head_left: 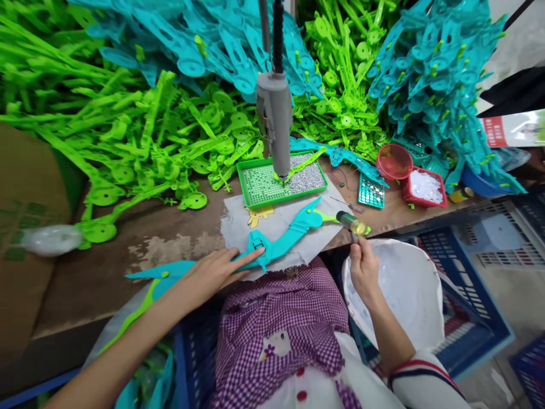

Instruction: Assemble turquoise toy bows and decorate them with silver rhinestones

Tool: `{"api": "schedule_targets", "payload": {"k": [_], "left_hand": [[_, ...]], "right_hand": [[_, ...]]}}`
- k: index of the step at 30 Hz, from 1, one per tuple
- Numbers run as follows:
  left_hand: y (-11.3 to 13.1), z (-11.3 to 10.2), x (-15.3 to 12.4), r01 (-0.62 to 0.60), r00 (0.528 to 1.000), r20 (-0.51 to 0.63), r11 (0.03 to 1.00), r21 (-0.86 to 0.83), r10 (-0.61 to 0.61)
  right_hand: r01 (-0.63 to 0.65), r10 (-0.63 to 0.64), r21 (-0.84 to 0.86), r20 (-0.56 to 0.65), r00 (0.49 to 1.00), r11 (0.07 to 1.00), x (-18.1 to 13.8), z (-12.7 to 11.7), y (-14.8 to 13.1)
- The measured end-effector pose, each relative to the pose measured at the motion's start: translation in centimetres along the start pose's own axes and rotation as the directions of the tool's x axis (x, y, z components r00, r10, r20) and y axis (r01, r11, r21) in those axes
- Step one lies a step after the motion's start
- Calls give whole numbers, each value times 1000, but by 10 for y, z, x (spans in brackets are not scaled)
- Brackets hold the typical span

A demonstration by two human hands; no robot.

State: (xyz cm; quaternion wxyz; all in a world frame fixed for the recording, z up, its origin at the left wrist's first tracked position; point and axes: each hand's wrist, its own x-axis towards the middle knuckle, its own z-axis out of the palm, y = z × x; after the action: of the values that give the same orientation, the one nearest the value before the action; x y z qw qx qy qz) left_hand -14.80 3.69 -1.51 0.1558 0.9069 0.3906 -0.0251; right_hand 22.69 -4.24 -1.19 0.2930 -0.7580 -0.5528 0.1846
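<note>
My left hand (217, 271) lies flat on the teal plastic piece (279, 241), with the fingers (249, 257) stretched out and spread a little. They press on its thicker end and close around nothing. This long, curved piece lies across a white cloth (238, 224) at the near edge of the brown surface (162, 244), right in front of my body. Its narrow end points toward my right hand (364, 268).

The fingers of my right hand are closed around the small tool (353, 223), which has a yellow-green clear handle. I hold it just beyond the narrow end of the teal piece, above the edge of the surface. I cannot tell if the tool touches the piece.

Behind the cloth stands a green tray (251, 199) with many small silver screws inside. A grey hanging driver (275, 116) comes down from above, and its tip is in this tray. To the right of the tray are a small teal rack (371, 192), a round red bowl (394, 161) and a red box (426, 188) with white bits.

Big heaps of green parts (140, 136) and teal parts (434, 68) fill the back of the surface. Under my right arm there is a white basin (409, 289), which sits in a blue crate (472, 284).
</note>
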Motion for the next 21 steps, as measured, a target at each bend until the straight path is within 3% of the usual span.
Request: {"api": "schedule_targets", "payload": {"k": [4,6,8,10,12,16,19,21], "left_hand": [[-3,1,-1,-31,999,-29,997,-74,28],[-3,4,-3,-37,999,-26,995,-90,35],[-3,7,-4,-30,1000,-11,996,-81,29],[-3,8,-5,-23,1000,0,998,-61,23],[-4,9,-6,-25,1000,7,999,-43,25],[-6,8,-5,-29,999,13,999,-36,29],[-5,7,-4,-35,999,-12,998,-48,35],[-5,7,-4,-39,999,-36,998,-57,37]], "right_hand": [[28,14,-191,212,977,981,8,17,-3],[35,18,-192,269,963,981,11,18,-1],[18,16,-127,262,965,992,13,12,1],[-14,32,-102,180,983,995,15,3,1],[-60,80,-192,98,992,980,18,0,0],[-41,153,-436,225,962,899,30,11,0],[3,124,-403,289,949,915,34,8,6],[-33,119,-357,224,967,934,31,-2,15]]}}
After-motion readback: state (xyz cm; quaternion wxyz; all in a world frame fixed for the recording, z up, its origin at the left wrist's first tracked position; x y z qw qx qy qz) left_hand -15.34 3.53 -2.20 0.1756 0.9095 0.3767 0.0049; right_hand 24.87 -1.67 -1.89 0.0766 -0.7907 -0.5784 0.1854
